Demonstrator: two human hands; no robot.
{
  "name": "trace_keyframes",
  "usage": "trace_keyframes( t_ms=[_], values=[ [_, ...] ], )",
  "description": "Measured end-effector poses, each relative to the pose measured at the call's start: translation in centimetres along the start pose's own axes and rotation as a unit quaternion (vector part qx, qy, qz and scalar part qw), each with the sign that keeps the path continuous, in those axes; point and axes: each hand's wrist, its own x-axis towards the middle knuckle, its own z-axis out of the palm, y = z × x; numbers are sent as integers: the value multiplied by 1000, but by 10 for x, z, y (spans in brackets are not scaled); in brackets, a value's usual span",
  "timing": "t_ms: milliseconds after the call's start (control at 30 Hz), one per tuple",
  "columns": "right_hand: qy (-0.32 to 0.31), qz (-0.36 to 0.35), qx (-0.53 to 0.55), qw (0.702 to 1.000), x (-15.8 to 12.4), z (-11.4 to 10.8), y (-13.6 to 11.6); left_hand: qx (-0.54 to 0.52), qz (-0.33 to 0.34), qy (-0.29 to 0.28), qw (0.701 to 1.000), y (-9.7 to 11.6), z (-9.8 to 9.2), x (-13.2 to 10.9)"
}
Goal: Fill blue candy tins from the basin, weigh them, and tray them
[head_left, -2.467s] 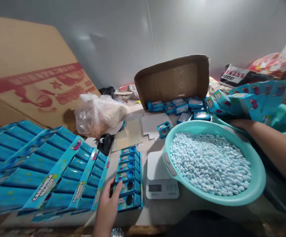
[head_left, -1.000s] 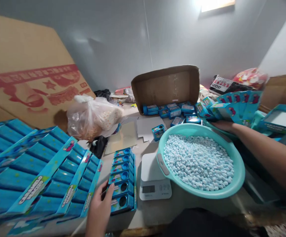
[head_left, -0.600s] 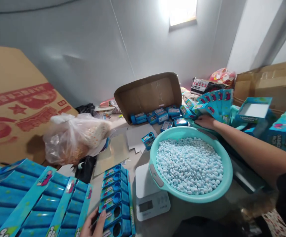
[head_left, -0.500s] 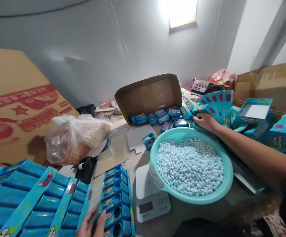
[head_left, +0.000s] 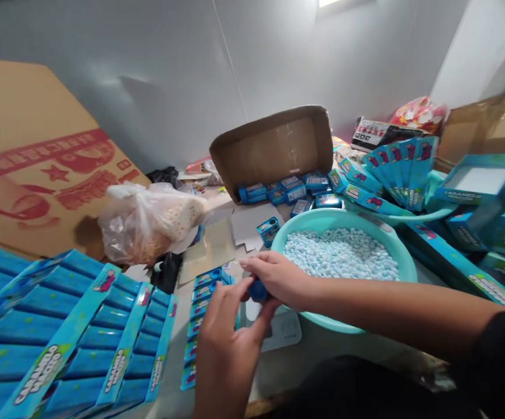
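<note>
A small dark-blue piece held above the scale

My right hand curls over the small dark-blue piece, gripping it. My left hand meets it, thumb and forefinger bent towards it; whether they pinch it too, I cannot tell. Behind my left hand, partly hidden, runs a row of blue boxes. Beyond my right wrist sits the turquoise bowl of pale-blue candies, a single blue box just beside it. Farther left, filled display trays stand near a knotted plastic bag. Farther back, small blue boxes lie at an open carton; to their right, printed cards fan out.
</note>
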Motion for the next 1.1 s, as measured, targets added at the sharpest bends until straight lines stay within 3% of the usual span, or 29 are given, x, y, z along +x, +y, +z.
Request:
trace_keyframes(
  t_ms=[100,200,300,367,500,600,733,933,1100],
  values=[
    [-10,-12,42,999,9,-7,12,55,70,-3,996,-13,-2,-11],
    [-4,-18,-26,999,13,-13,27,86,91,-7,992,-17,6,-22],
    [1,-21,-100,995,13,-15,39,94,47,9,994,-13,15,-27],
    [-4,-22,-92,996,13,-17,42,85,5,10,996,-12,16,-28],
    [28,-32,-47,998,12,-21,38,88,-138,17,986,-32,-5,-31],
    [48,-30,-4,998,11,-23,30,95,-289,-45,951,-64,-24,-42],
    [42,-17,25,999,6,-21,23,73,-360,-139,920,-110,-34,-60],
    [43,-6,23,999,0,-19,19,121,-357,-230,897,-150,-33,-60],
    [45,-8,27,999,1,-20,21,200,-326,-347,857,-157,-32,-30]
  ],
)
